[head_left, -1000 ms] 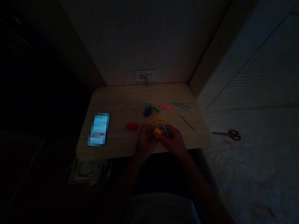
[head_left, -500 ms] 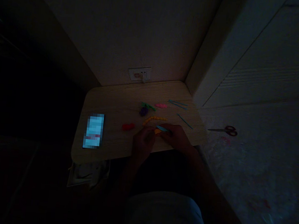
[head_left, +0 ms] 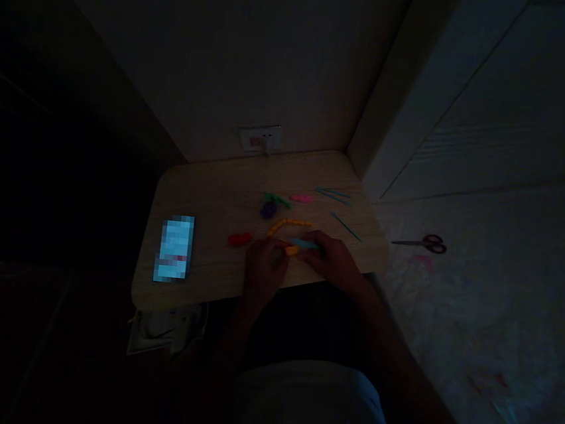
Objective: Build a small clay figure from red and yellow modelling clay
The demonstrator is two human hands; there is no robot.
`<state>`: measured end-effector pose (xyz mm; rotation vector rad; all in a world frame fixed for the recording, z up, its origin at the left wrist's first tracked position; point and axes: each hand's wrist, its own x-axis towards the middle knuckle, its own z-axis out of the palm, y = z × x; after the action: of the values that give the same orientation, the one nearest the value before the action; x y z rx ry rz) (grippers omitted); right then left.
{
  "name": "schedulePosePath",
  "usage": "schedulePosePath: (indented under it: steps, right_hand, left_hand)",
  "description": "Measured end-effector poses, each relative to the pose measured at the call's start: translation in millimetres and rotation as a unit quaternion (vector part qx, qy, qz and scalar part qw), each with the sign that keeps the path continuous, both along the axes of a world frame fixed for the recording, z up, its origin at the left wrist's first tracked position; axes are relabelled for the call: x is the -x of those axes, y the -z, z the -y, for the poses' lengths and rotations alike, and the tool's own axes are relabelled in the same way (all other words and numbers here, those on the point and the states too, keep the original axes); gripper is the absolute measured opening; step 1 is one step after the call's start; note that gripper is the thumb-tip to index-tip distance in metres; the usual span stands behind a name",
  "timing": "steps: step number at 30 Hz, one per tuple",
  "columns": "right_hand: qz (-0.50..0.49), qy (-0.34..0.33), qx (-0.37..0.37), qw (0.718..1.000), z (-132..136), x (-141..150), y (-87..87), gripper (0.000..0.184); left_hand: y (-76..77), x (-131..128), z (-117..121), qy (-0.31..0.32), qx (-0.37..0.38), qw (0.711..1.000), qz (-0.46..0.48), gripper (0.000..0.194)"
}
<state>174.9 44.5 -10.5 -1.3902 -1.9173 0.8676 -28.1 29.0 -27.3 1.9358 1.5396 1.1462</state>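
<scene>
In dim light, my left hand (head_left: 264, 267) pinches a small orange lump (head_left: 291, 249), which looks like modelling clay. My right hand (head_left: 330, 260) is closed on a light-blue flat tool (head_left: 304, 243), with its blade lying over the orange lump. Just beyond my hands a curved row of small orange pieces (head_left: 289, 221) lies on the wooden table (head_left: 207, 211). A red lump (head_left: 240, 239) rests left of my left hand. Behind the orange row are a purple lump (head_left: 268, 210), a green piece (head_left: 277, 200) and a pink piece (head_left: 302, 198).
Thin blue sticks (head_left: 346, 226) lie at the table's right. A lit phone (head_left: 175, 248) with a blurred screen is at the left. Scissors (head_left: 422, 243) lie on the pale surface to the right. A wall socket (head_left: 259, 138) holds a plug behind the table.
The view has shifted slightly. Between my fingers the orange lump shows more clearly, and the blue tool has moved a little to the left above it.
</scene>
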Motion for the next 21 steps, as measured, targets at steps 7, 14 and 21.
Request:
schedulePosePath:
  steps: [7,14,21]
  right_hand:
    - [-0.021,-0.028,-0.023,0.999,-4.3,12.0,5.6,0.021]
    - [-0.022,-0.018,-0.034,0.999,-2.7,13.5,8.2,0.022]
    - [-0.028,-0.017,-0.019,0.999,-0.8,18.6,5.1,0.021]
  left_hand:
    - [3.8,8.7,0.8,0.016,-0.001,1.000,0.022,0.015]
    - [8.1,8.2,-2.1,0.018,-0.003,0.999,0.027,0.008]
    - [12.0,4.6,1.8,-0.002,-0.034,0.999,-0.018,0.016]
